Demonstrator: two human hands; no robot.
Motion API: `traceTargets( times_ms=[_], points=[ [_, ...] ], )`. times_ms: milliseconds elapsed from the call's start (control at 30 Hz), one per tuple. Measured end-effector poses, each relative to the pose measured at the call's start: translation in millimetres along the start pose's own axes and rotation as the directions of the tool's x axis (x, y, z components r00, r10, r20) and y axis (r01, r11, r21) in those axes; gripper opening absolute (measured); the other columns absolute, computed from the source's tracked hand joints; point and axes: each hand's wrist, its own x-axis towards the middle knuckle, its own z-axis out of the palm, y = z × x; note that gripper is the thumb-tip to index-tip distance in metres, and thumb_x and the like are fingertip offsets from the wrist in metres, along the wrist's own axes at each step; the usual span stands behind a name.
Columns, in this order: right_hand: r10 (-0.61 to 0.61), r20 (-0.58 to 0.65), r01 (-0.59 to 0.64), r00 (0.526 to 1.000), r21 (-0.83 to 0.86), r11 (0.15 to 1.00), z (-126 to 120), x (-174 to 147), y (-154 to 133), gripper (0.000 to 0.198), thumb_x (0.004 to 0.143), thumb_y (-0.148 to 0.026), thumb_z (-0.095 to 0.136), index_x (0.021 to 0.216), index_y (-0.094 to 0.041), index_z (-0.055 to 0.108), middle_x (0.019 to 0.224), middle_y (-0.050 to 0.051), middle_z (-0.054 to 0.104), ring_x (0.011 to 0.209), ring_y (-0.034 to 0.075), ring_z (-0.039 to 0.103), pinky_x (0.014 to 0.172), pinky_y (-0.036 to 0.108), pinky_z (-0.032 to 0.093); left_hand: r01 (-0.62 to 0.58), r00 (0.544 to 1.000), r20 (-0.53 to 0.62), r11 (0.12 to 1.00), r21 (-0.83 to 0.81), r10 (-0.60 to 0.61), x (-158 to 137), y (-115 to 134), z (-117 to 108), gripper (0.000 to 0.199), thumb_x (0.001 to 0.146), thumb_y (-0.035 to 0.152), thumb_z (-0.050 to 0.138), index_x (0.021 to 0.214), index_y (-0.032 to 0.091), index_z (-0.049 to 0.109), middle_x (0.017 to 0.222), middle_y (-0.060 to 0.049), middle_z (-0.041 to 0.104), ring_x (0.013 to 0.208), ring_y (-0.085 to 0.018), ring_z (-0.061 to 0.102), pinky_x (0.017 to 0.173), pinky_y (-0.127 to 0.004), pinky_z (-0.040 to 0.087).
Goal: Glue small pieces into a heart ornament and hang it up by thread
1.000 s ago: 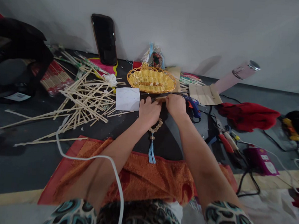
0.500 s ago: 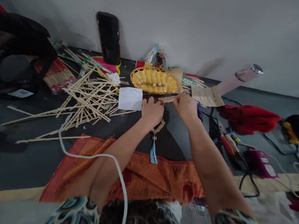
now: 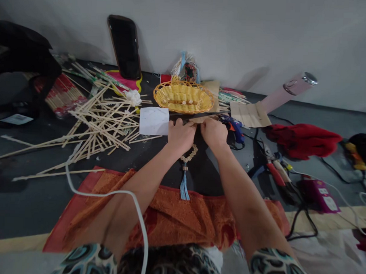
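My left hand [image 3: 181, 135] is closed on the near left end of a brown strip [image 3: 198, 119] that looks like stiff paper. Fingers bent, my right hand [image 3: 215, 132] grips the same strip further right; the fingertips are partly hidden. Just below my left hand lies a beaded bracelet [image 3: 190, 154] with a light blue tassel [image 3: 185, 186], its upper part covered by the hand. A yellow wicker basket [image 3: 160, 103] with a few small beads stands right behind the strip. Next to my right hand is a blue glue gun [image 3: 235, 128].
Loose wooden sticks [image 3: 101, 125] pile up left of a white paper [image 3: 154, 121]. A phone [image 3: 124, 47] leans on the wall. On the right are a pink flask [image 3: 289, 92], brown paper [image 3: 250, 114], red cloth [image 3: 304, 140], pliers [image 3: 274, 167] and cords. An orange towel [image 3: 185, 214] lines the front edge.
My right hand has moved left along the brown strip, closer to my left hand. More of the glue gun shows now. The whole view has shifted slightly.
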Motion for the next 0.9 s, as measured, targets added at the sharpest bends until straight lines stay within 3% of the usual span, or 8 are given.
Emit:
traceTargets(
  times_ms=[233, 467, 567, 667, 767, 900],
  points=[
    [0.018, -0.053, -0.014, 0.998, 0.063, 0.998, -0.2, 1.0, 0.8, 0.025, 0.088, -0.028, 0.047, 0.095, -0.015, 0.067, 0.097, 0.015, 0.072, 0.087, 0.029, 0.068, 0.073, 0.034, 0.047, 0.007, 1.000, 0.000, 1.000, 0.026, -0.007, 0.1, 1.3, 1.3, 0.037, 0.085, 0.011, 0.049, 0.117, 0.026, 0.063, 0.119, -0.006, 0.067, 0.105, -0.033, 0.048, 0.083, -0.052, 0.033],
    [0.062, -0.128, -0.041, 0.990, 0.157, 0.987, -24.9, -30.2, 47.9, 0.029, 0.091, -0.025, 0.038, 0.087, -0.014, 0.065, 0.078, 0.013, 0.069, 0.072, 0.022, 0.062, 0.064, 0.029, 0.035, -0.025, 0.998, 0.052, 0.997, 0.071, 0.021, 2.0, -0.3, 3.6, 0.039, 0.085, 0.013, 0.049, 0.119, 0.026, 0.063, 0.130, -0.005, 0.063, 0.107, -0.034, 0.047, 0.083, -0.051, 0.035],
    [-0.024, -0.093, 0.042, 0.995, 0.202, 0.978, -23.0, -49.8, 62.8, 0.033, 0.093, -0.027, 0.038, 0.076, -0.016, 0.064, 0.069, 0.008, 0.065, 0.062, 0.017, 0.055, 0.059, 0.027, 0.030, -0.066, 0.997, 0.053, 0.997, 0.048, 0.063, 1.1, -1.4, 1.0, 0.040, 0.085, 0.011, 0.048, 0.120, 0.025, 0.062, 0.135, -0.004, 0.060, 0.107, -0.033, 0.049, 0.083, -0.051, 0.037],
    [-0.179, -0.071, 0.191, 0.981, 0.235, 0.953, -13.5, -61.8, 65.2, 0.031, 0.095, -0.030, 0.040, 0.081, -0.017, 0.065, 0.072, 0.005, 0.066, 0.062, 0.015, 0.055, 0.060, 0.026, 0.032, -0.094, 0.996, -0.002, 0.995, 0.012, 0.094, 0.2, -0.5, -8.3, 0.044, 0.084, 0.009, 0.047, 0.123, 0.025, 0.061, 0.143, -0.002, 0.054, 0.111, -0.032, 0.051, 0.085, -0.050, 0.038],
    [-0.296, -0.054, 0.301, 0.954, 0.152, 0.941, -6.7, -60.4, 57.6, 0.023, 0.094, -0.021, 0.042, 0.096, -0.016, 0.065, 0.091, 0.008, 0.070, 0.080, 0.018, 0.060, 0.072, 0.026, 0.039, -0.070, 0.992, -0.110, 0.996, -0.046, 0.065, -2.5, 2.3, -25.7, 0.042, 0.086, 0.010, 0.045, 0.123, 0.025, 0.061, 0.137, -0.003, 0.059, 0.113, -0.030, 0.054, 0.089, -0.046, 0.039],
    [-0.378, -0.018, 0.378, 0.926, 0.066, 0.923, -5.9, -53.2, 43.6, 0.030, 0.091, -0.010, 0.041, 0.107, -0.013, 0.066, 0.109, 0.014, 0.068, 0.103, 0.023, 0.057, 0.091, 0.031, 0.041, -0.068, 0.984, -0.173, 0.992, -0.110, 0.048, -18.4, 4.9, -52.5, 0.037, 0.092, 0.015, 0.042, 0.122, 0.023, 0.062, 0.122, -0.004, 0.068, 0.111, -0.027, 0.058, 0.089, -0.042, 0.041]
  ],
)
